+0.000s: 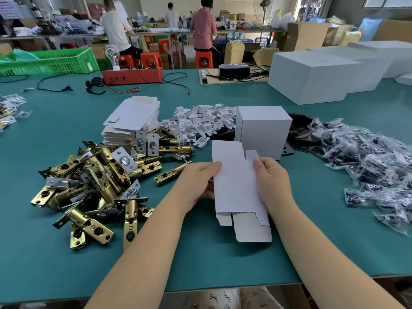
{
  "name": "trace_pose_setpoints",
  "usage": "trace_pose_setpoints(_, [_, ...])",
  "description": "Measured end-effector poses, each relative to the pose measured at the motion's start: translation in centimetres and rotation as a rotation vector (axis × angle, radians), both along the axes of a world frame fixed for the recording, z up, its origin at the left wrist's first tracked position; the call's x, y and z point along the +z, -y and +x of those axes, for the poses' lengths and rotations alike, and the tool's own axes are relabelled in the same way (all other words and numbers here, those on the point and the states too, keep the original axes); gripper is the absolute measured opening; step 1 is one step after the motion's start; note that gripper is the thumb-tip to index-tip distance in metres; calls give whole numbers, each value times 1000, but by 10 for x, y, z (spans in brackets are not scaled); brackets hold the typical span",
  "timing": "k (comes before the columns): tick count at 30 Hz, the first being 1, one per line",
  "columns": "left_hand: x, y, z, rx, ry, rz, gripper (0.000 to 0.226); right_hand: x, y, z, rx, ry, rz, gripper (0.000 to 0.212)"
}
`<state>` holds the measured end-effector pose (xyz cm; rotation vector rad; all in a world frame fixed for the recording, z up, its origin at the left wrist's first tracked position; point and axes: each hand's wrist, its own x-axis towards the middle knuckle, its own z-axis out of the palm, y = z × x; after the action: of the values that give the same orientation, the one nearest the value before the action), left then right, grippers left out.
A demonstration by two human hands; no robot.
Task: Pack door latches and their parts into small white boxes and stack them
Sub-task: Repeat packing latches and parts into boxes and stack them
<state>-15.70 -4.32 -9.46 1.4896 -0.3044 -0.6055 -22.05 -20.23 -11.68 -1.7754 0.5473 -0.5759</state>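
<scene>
A small white box (237, 188), still flattened with its end flaps loose, is held above the green table (200, 264) at centre. My left hand (198, 181) grips its left edge and my right hand (270, 181) grips its right edge. Brass door latches (93, 179) lie heaped to the left. Behind them stands a pile of flat box blanks (133, 121). White plastic parts (200, 124) are strewn at the middle back. A stack of packed white boxes (263, 132) stands just beyond my hands. Black plates (298, 130) and clear bags of screws (374, 166) spread to the right.
Large white cartons (316, 74) stand at the back right. A red tester box (132, 75) with cables and a green crate (49, 61) sit at the back left. Three people work at far benches. The table's front edge runs near my lap.
</scene>
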Motion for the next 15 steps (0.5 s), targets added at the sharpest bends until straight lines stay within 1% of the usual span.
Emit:
trace_pose_setpoints(3, [1,0,-2,-97,-14,38,13,-1,0,-1,-82,87,-26,26])
trace_pose_setpoints(5, [-1,-1,-3,-163,-6,69,8,1,3,-1,-117,99,-6,19])
trace_pose_setpoints(7, [-2,-2,-1,-134,16,58,8,4,5,-1,-37,53,126,15])
trace_pose_setpoints(9, [-3,-3,3,-55,29,29,9,4,2,-2,119,-20,272,15])
trace_pose_setpoints(11, [-3,-4,6,13,47,14,10,3,-3,-3,231,-64,258,7])
trace_pose_setpoints(12, [-4,-4,8,28,52,10,11,3,-4,-3,259,-53,242,6])
trace_pose_setpoints(15, [-5,-1,6,26,36,-10,12,4,-4,-2,274,32,236,10])
